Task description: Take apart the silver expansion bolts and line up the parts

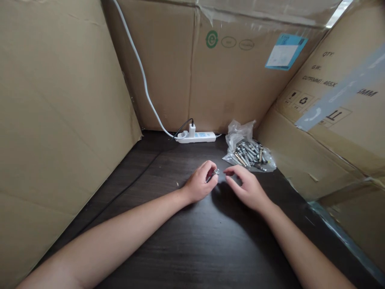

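My left hand (201, 182) is closed around a small metal bolt (216, 171), and its shiny end shows between thumb and forefinger. The rest of the bolt is hidden by the fingers. Just to the right, my right hand (245, 185) has its thumb and fingers apart and curved toward the bolt, with a small gap and nothing in its grasp. Behind my right hand lies an open clear plastic bag (239, 132) with several metal bolts (249, 154) in it.
A white power strip (197, 137) with a charger (192, 130) stands at the back of the dark table (192, 245). From it a black cable (132, 182) runs along the left side. Cardboard walls (162, 72) enclose the left, back and right.
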`<state>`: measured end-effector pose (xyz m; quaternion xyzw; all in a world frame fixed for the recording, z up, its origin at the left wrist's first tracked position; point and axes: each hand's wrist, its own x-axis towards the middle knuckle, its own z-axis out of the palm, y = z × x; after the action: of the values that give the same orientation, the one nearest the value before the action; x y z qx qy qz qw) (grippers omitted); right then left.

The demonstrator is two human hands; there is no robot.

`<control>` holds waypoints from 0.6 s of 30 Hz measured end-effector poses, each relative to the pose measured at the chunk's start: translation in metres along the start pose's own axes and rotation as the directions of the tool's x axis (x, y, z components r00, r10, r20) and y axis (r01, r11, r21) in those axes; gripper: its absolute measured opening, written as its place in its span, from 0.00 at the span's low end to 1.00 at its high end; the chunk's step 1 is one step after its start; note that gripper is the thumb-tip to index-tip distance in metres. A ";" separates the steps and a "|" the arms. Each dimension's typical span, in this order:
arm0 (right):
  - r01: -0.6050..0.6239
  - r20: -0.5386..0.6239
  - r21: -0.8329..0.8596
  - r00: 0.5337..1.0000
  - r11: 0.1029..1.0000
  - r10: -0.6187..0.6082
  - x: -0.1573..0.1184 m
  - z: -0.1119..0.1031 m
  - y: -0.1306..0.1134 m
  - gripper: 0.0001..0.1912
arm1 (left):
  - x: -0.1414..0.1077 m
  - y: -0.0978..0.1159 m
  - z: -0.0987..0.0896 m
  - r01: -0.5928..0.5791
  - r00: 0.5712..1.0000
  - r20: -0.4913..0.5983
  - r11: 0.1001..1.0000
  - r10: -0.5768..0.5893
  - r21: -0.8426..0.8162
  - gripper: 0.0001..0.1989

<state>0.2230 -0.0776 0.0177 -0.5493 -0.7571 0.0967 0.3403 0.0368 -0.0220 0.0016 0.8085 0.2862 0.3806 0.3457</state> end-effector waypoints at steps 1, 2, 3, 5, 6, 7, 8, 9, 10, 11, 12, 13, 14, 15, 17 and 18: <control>0.007 0.029 0.035 1.000 0.999 -0.008 -0.001 0.005 -0.008 0.09 | 0.000 0.000 0.001 0.008 1.000 0.011 0.999 -0.007 -0.033 0.04; 0.005 0.052 0.063 0.999 0.998 -0.009 -0.002 0.008 -0.013 0.09 | -0.001 -0.001 0.001 0.012 1.000 0.028 0.998 -0.010 -0.062 0.05; -0.005 0.070 0.087 0.998 0.996 -0.001 -0.003 0.011 -0.017 0.09 | -0.002 -0.001 0.002 0.012 0.999 0.045 0.996 -0.008 -0.085 0.05; -0.032 0.104 0.125 0.994 0.992 0.019 -0.004 0.013 -0.019 0.09 | -0.002 0.000 0.002 0.004 0.998 0.067 0.993 0.004 -0.116 0.06; -0.050 0.123 0.142 0.992 0.989 0.032 -0.004 0.014 -0.019 0.09 | -0.002 0.000 0.002 0.003 0.997 0.076 0.992 0.007 -0.126 0.06; -0.069 0.144 0.158 0.988 0.985 0.046 -0.004 0.014 -0.019 0.09 | -0.002 0.000 0.002 0.005 0.997 0.081 0.991 0.005 -0.131 0.06; -0.090 0.163 0.172 0.985 0.981 0.062 -0.004 0.013 -0.018 0.09 | -0.002 0.000 0.001 0.011 0.996 0.084 0.991 0.000 -0.131 0.06; -0.111 0.173 0.181 0.982 0.977 0.079 -0.004 0.013 -0.017 0.09 | -0.002 0.001 0.001 0.019 0.996 0.086 0.992 -0.008 -0.126 0.06; -0.128 0.176 0.185 0.980 0.974 0.096 -0.005 0.013 -0.016 0.10 | -0.001 0.001 0.000 0.026 0.996 0.089 0.993 -0.016 -0.116 0.06; -0.143 0.172 0.185 0.979 0.972 0.111 -0.005 0.012 -0.015 0.10 | -0.001 0.001 -0.001 0.030 0.995 0.094 0.994 -0.020 -0.103 0.06; -0.154 0.165 0.184 0.978 0.971 0.124 -0.005 0.011 -0.014 0.10 | 0.000 0.001 -0.001 0.029 0.994 0.103 0.996 -0.020 -0.089 0.05; -0.162 0.162 0.185 0.978 0.969 0.133 -0.005 0.011 -0.013 0.11 | 0.000 0.002 -0.002 0.023 0.993 0.117 0.997 -0.014 -0.075 0.05; -0.165 0.168 0.192 0.977 0.967 0.134 -0.004 0.010 -0.012 0.11 | 0.000 0.002 -0.002 0.014 0.991 0.135 0.998 -0.005 -0.060 0.05; -0.167 0.184 0.208 0.974 0.964 0.130 -0.004 0.010 -0.011 0.13 | 0.000 0.003 -0.002 0.002 0.988 0.153 0.999 0.004 -0.043 0.04; -0.175 0.221 0.260 0.968 0.950 0.118 -0.004 0.010 -0.008 0.16 | -0.001 0.004 -0.003 -0.020 0.982 0.185 1.000 0.020 -0.003 0.04; -0.182 0.235 0.288 0.965 0.940 0.115 -0.003 0.011 -0.006 0.18 | -0.001 0.004 -0.003 -0.028 0.980 0.198 0.999 0.024 0.016 0.04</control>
<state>0.2121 -0.0805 0.0114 -0.5316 -0.7213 0.2977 0.3293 0.0348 -0.0247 0.0057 0.8493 0.2433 0.3001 0.3598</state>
